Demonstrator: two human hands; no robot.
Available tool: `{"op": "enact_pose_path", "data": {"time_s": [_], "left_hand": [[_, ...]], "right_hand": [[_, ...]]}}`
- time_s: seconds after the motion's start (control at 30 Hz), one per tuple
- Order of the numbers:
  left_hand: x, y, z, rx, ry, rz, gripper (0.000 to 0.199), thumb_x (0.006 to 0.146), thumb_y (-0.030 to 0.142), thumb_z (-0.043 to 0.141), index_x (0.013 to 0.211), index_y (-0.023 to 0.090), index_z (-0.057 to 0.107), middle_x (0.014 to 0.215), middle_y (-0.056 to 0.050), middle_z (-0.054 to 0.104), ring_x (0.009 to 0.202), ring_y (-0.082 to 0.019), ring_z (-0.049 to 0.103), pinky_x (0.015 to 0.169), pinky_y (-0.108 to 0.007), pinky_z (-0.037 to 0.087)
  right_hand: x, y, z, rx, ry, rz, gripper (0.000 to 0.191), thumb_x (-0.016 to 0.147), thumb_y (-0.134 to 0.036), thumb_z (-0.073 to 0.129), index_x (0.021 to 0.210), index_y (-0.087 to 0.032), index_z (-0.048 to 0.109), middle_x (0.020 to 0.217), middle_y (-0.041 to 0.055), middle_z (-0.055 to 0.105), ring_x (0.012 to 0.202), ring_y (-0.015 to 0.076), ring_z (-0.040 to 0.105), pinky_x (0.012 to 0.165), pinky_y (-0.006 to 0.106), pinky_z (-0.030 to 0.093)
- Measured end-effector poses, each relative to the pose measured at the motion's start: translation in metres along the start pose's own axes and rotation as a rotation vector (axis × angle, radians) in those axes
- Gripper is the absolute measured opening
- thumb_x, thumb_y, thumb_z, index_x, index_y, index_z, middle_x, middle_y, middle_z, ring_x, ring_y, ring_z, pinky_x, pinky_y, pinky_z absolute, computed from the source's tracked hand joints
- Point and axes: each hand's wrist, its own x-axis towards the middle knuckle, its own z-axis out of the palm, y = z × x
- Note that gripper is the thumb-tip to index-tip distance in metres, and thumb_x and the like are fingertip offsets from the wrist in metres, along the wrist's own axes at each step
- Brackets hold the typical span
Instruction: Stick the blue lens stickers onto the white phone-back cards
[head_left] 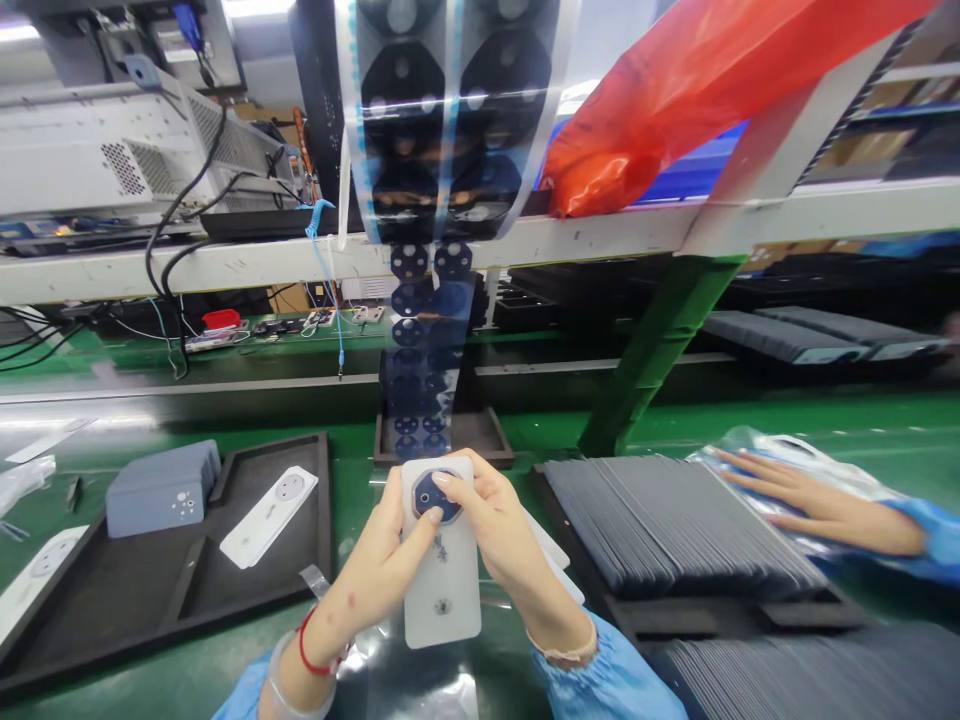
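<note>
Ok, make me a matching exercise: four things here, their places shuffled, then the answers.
Things:
1. Central white panel
2. Red bracelet
3. Dark-dotted film strip
4. Red plastic

Places:
A. Around the left wrist
B. Held by left hand and right hand
C. Top right of the picture
D. Hanging just above the hands in view

Pairs: 1-B, 2-A, 3-D, 4-C

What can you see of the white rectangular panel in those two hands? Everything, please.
The white rectangular panel has rounded corners, material unclear. A dark-blue, roughly octagonal patch sits near its far end, with two small dark marks nearer the person. Its length runs forward. The bare left hand and bare right hand hold it from opposite sides over the green tabletop, both thumbs on the patch.
</note>
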Motion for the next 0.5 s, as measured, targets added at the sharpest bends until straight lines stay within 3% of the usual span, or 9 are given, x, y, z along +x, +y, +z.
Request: {"op": "enact_pose_path", "data": {"time_s": [0.1,0.2,0.27,0.33,0.4,0.5], "left_hand": [[-0.001,0.006,-0.002,-0.081,-0.024,-0.055,0.033,0.097,0.046,0.060,0.119,0.024,0.050,0.090,0.001,0.061,0.074,-0.014,0.060,0.063,-0.024,0.050],[-0.004,0.013,-0.007,-0.179,-0.022,-0.099,0.040,0.094,0.049,0.065,0.121,0.024,0.049,0.085,0.001,0.063,0.069,-0.014,0.062,0.060,-0.024,0.050],[-0.006,0.015,-0.011,-0.227,-0.001,-0.098,0.041,0.093,0.048,0.066,0.121,0.024,0.050,0.086,0.000,0.065,0.069,-0.014,0.063,0.061,-0.024,0.051],[-0.008,0.014,-0.012,-0.244,0.017,-0.075,0.038,0.094,0.047,0.065,0.121,0.025,0.051,0.090,0.000,0.067,0.071,-0.014,0.063,0.063,-0.024,0.052],[-0.008,0.011,-0.010,-0.219,0.032,-0.051,0.034,0.098,0.046,0.060,0.124,0.026,0.053,0.099,-0.002,0.069,0.080,-0.016,0.066,0.069,-0.025,0.054],[-0.005,0.009,-0.004,-0.087,0.051,-0.009,0.034,0.103,0.048,0.048,0.129,0.027,0.055,0.118,-0.006,0.070,0.103,-0.022,0.067,0.086,-0.030,0.054]], "right_hand": [[-0.001,-0.002,-0.002,0.007,-0.039,0.006,0.030,0.084,-0.048,0.075,0.085,-0.020,0.064,0.072,-0.0024,0.066,0.064,0.0133,0.060,0.059,0.023,0.046],[-0.004,-0.009,-0.006,-0.034,-0.169,0.010,0.034,0.090,-0.049,0.069,0.112,-0.022,0.066,0.082,-0.0001,0.071,0.067,0.0153,0.065,0.061,0.025,0.051],[-0.005,-0.013,-0.010,-0.063,-0.285,0.021,0.049,0.093,-0.047,0.066,0.136,-0.026,0.056,0.090,0.0006,0.074,0.074,0.0169,0.069,0.067,0.028,0.055],[-0.007,-0.016,-0.011,-0.072,-0.369,0.036,0.062,0.094,-0.043,0.068,0.148,-0.030,0.043,0.098,0.0010,0.074,0.083,0.0179,0.071,0.075,0.031,0.057],[-0.008,-0.014,-0.009,-0.077,-0.372,0.032,0.065,0.090,-0.039,0.074,0.146,-0.030,0.043,0.101,0.0012,0.074,0.087,0.0177,0.071,0.078,0.031,0.058],[-0.005,-0.008,-0.004,-0.126,-0.233,-0.024,0.054,0.082,-0.034,0.083,0.128,-0.028,0.055,0.098,-0.0002,0.073,0.083,0.0164,0.069,0.074,0.027,0.056]]}}
